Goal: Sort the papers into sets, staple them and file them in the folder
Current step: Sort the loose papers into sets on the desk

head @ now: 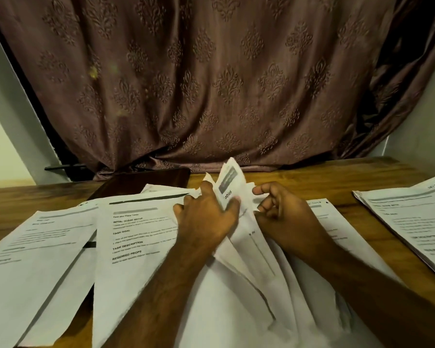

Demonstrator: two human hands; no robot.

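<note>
Leafing through a loose bundle of printed sheets (236,252), the person has both forearms stretched out over the bench (362,177). The left hand (206,217) pinches the raised top corners of a few pages between thumb and fingers, bending them upright. The right hand (284,217), just beside it, has its fingers curled against the next pages, thumb and forefinger slightly apart (whether it actually grips a sheet I cannot tell).

Paper like this is light, thin and floppy; it buckles where the left hand lifts it, and single sheets will probably slide over one another. A pinch at a corner or top edge seems best for separating, with a flat palm to hold the rest down. Squaring each set before stapling looks necessary.

Left of the left hand lie two more printed pages (68,242), overlapping and flat. Well to the right of the right hand sits another stack (412,222). Beyond the left hand, touching the papers' far edge, rests a dark flat thing (146,180), possibly the folder. No stapler shows. A patterned curtain (211,84) hangs behind.
</note>
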